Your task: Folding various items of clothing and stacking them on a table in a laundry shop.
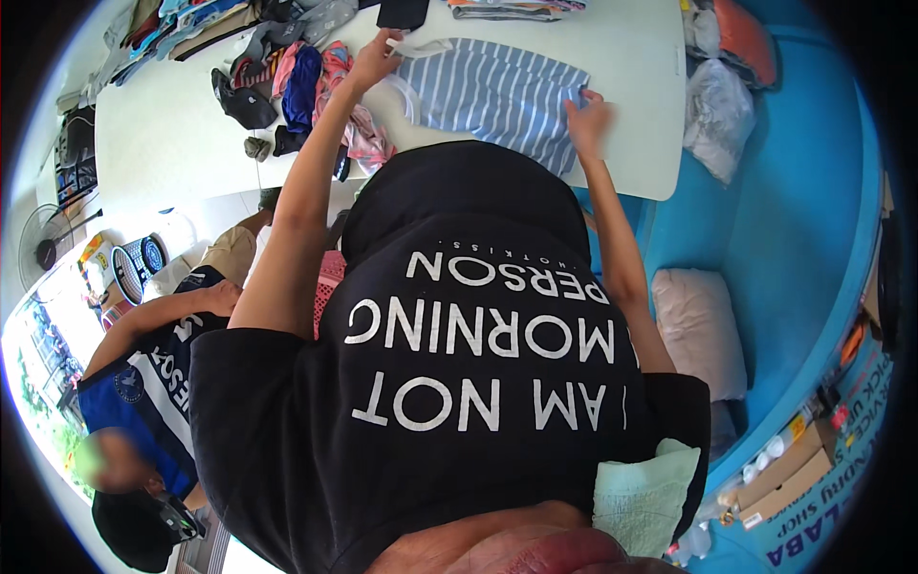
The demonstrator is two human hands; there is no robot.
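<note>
A light blue garment with white stripes (495, 90) lies spread on the white table (631, 143), with white trim at its left end. My left hand (378, 61) pinches the end of a white band of this trim. At the garment's right end, my right hand (589, 128) grips the striped cloth near its edge, thumb and fingers closed on it. The fabric between my hands lies mostly flat, with some ripples. Just left of the garment is a heap of loose clothes, including a dark blue piece (300, 90) and a pink patterned piece (367, 136).
Folded clothes are stacked at the far left (208, 29) and far edge (513, 8). A black cloth (401, 13) lies beyond my left hand. A co-worker (143, 380) is close on my left. Right of the table are a plastic bag (719, 118) and a pale bundle (699, 333).
</note>
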